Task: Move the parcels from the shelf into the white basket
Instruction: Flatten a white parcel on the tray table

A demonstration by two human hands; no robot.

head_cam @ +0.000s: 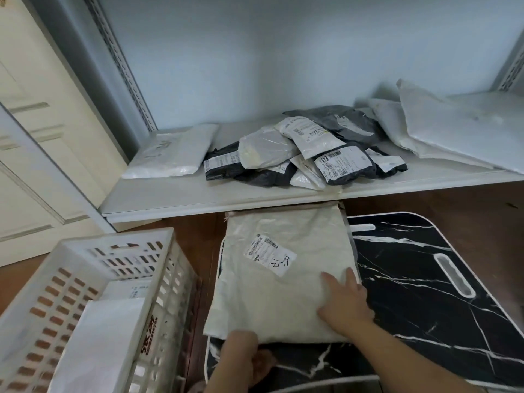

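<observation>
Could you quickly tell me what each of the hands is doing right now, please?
Left hand: grips the near edge of the large white parcel, fingers curled under it.
Right hand: open, fingers flat on top of the same parcel.

Right grip (344,303) flat, fingers straight; left grip (243,354) curled, palm up.

The white shipping label (269,254) on the large cream woven parcel (283,273) bears handwritten "2749". The printed text on it is too small to read. The white slatted plastic basket (85,279) carries red characters, blurred.
</observation>
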